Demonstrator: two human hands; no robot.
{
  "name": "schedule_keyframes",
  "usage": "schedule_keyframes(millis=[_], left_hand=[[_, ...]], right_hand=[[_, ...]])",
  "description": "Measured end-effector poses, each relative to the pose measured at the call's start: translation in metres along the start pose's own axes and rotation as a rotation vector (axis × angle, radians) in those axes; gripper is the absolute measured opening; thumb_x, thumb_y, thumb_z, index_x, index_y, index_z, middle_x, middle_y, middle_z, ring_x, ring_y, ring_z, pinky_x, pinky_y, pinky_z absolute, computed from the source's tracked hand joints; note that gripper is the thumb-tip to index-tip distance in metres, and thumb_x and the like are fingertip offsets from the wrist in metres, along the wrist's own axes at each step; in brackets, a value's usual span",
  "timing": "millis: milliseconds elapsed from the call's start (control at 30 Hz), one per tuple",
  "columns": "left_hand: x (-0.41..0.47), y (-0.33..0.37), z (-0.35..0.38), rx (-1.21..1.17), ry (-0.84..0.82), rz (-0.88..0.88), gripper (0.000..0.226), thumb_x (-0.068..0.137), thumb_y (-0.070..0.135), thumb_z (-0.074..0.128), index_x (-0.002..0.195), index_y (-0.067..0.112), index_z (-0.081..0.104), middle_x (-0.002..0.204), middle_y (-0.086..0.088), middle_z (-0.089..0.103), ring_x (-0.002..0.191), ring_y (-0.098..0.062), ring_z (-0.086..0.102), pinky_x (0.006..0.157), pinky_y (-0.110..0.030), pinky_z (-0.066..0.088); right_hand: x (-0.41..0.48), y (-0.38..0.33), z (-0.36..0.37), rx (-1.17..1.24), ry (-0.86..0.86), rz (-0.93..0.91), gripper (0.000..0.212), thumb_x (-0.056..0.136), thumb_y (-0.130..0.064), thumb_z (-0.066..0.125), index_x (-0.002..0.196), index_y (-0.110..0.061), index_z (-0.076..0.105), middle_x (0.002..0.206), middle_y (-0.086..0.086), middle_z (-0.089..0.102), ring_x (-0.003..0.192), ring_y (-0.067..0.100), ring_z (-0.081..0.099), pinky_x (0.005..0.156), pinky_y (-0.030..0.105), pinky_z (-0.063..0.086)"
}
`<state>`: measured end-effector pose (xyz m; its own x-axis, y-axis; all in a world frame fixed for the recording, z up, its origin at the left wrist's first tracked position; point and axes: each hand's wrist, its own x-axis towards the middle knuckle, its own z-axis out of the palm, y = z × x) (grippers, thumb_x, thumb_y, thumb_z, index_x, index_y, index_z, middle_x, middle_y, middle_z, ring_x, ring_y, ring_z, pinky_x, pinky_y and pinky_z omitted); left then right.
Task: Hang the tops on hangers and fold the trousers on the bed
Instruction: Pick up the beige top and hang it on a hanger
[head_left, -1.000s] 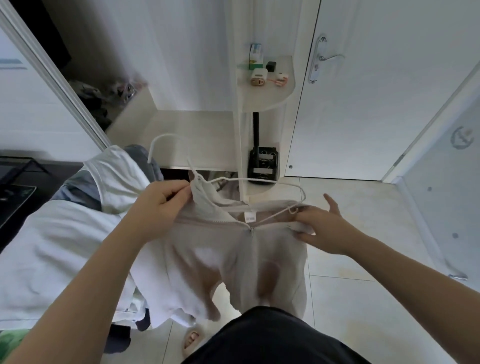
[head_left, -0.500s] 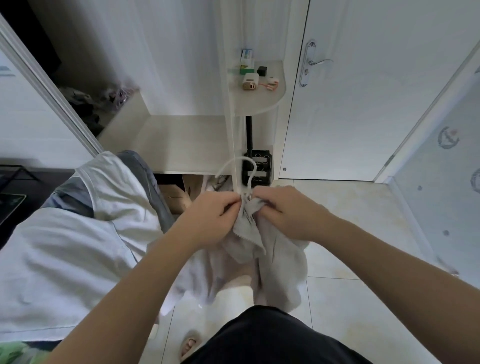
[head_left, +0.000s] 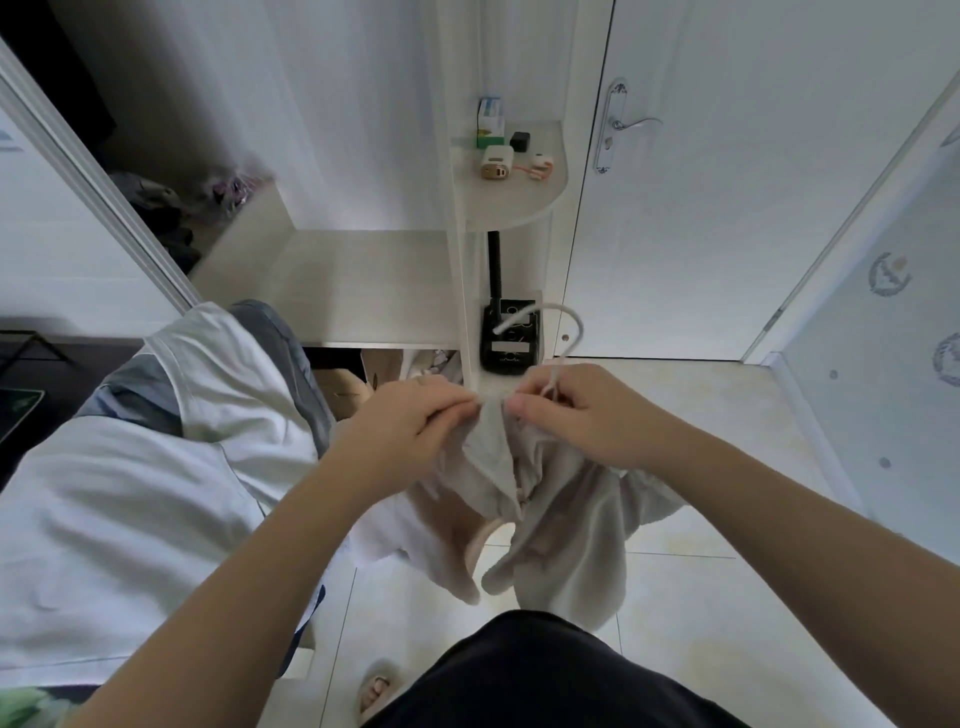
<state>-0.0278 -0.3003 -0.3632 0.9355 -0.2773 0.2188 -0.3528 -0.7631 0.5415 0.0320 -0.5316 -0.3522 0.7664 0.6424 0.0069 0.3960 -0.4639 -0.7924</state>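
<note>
Pale floor tiles (head_left: 701, 597) lie right of the bed (head_left: 104, 519). Just right of the bed's edge, the beige top (head_left: 561, 519) hangs from both hands: the left hand (head_left: 410, 421) pinches its collar with curled fingers, the right hand (head_left: 582, 415) grips collar and white hanger (head_left: 574, 325) together.

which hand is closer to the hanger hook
Right. The right hand sits just below the hanger hook, at its base; the left hand pinches the beige top farther to the left.
</note>
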Motion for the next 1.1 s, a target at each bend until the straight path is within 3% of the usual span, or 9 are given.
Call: schedule_keyframes(millis=[300, 400, 467, 600, 700, 800, 900, 1000, 1100], left_hand=[[-0.003, -0.022, -0.007, -0.040, 0.370, -0.136, 0.019, 0.098, 0.021, 0.049, 0.092, 0.016, 0.067, 0.080, 0.011, 0.065, 0.077, -0.009, 0.058, 0.074, -0.030, 0.047], [-0.008, -0.036, -0.020, -0.017, 0.550, -0.233, 0.018, 0.100, 0.019, 0.047, 0.088, 0.020, 0.061, 0.075, 0.014, 0.060, 0.074, 0.002, 0.053, 0.071, -0.009, 0.038], [-0.003, -0.033, -0.023, 0.014, 0.512, -0.190, 0.018, 0.100, 0.019, 0.047, 0.089, 0.019, 0.061, 0.077, 0.013, 0.060, 0.076, 0.002, 0.052, 0.074, -0.009, 0.037], [0.010, -0.022, -0.016, 0.125, 0.333, -0.116, 0.026, 0.100, 0.025, 0.046, 0.099, 0.016, 0.070, 0.093, 0.005, 0.070, 0.094, -0.023, 0.063, 0.093, -0.047, 0.046], [0.011, -0.017, -0.007, 0.187, 0.218, -0.122, 0.031, 0.098, 0.039, 0.047, 0.116, 0.026, 0.068, 0.102, 0.010, 0.070, 0.107, -0.017, 0.059, 0.105, -0.038, 0.033], [0.012, -0.015, 0.002, 0.206, 0.228, -0.020, 0.022, 0.098, 0.028, 0.055, 0.110, 0.016, 0.068, 0.093, 0.006, 0.068, 0.089, -0.023, 0.059, 0.086, -0.039, 0.038], [0.015, -0.022, 0.000, 0.163, 0.313, -0.042, 0.016, 0.098, 0.015, 0.056, 0.102, 0.010, 0.070, 0.095, 0.001, 0.071, 0.086, -0.027, 0.063, 0.080, -0.044, 0.045], [0.012, -0.038, -0.015, 0.104, 0.414, -0.123, 0.021, 0.099, 0.018, 0.052, 0.100, 0.008, 0.070, 0.091, 0.001, 0.071, 0.082, -0.024, 0.065, 0.080, -0.045, 0.051], [0.007, -0.055, -0.031, 0.037, 0.495, -0.207, 0.015, 0.101, 0.017, 0.054, 0.099, 0.015, 0.069, 0.086, 0.011, 0.068, 0.081, -0.007, 0.061, 0.077, -0.015, 0.047]], right_hand=[[0.001, 0.006, -0.022, 0.018, 0.057, 0.048, 0.032, 0.100, -0.031, 0.058, 0.071, -0.018, 0.064, 0.054, -0.001, 0.052, 0.052, 0.012, 0.045, 0.054, 0.023, 0.037], [-0.005, 0.013, -0.031, 0.031, 0.024, 0.089, 0.030, 0.098, -0.029, 0.062, 0.070, -0.020, 0.066, 0.055, -0.003, 0.056, 0.052, 0.010, 0.049, 0.052, 0.017, 0.038], [-0.004, 0.011, -0.026, 0.018, -0.020, 0.092, 0.028, 0.097, -0.025, 0.063, 0.070, -0.019, 0.067, 0.055, -0.004, 0.059, 0.051, 0.009, 0.054, 0.051, 0.016, 0.043], [0.013, -0.002, -0.015, 0.085, 0.014, 0.081, 0.029, 0.099, -0.027, 0.060, 0.075, -0.013, 0.066, 0.051, 0.004, 0.056, 0.049, 0.019, 0.057, 0.054, 0.025, 0.051], [0.025, -0.010, -0.011, 0.172, 0.041, 0.085, 0.032, 0.100, -0.025, 0.059, 0.074, -0.007, 0.064, 0.048, -0.003, 0.047, 0.044, 0.014, 0.050, 0.052, 0.030, 0.056], [0.031, -0.011, -0.009, 0.163, 0.027, 0.086, 0.026, 0.099, -0.025, 0.061, 0.080, -0.010, 0.068, 0.049, -0.005, 0.051, 0.048, 0.013, 0.057, 0.057, 0.028, 0.057], [0.029, 0.002, -0.014, 0.148, 0.033, 0.019, 0.006, 0.096, -0.024, 0.066, 0.100, -0.028, 0.069, 0.078, -0.008, 0.070, 0.079, 0.008, 0.069, 0.076, 0.019, 0.053], [0.012, 0.036, -0.030, -0.058, -0.007, -0.022, 0.051, 0.087, -0.032, 0.075, 0.131, -0.043, 0.051, 0.122, -0.026, 0.059, 0.117, -0.011, 0.053, 0.094, 0.004, 0.037], [-0.009, 0.073, -0.034, -0.210, -0.088, 0.042, 0.092, 0.082, -0.043, 0.078, 0.153, -0.049, 0.019, 0.148, -0.029, 0.038, 0.128, -0.012, 0.043, 0.103, 0.015, 0.038]])
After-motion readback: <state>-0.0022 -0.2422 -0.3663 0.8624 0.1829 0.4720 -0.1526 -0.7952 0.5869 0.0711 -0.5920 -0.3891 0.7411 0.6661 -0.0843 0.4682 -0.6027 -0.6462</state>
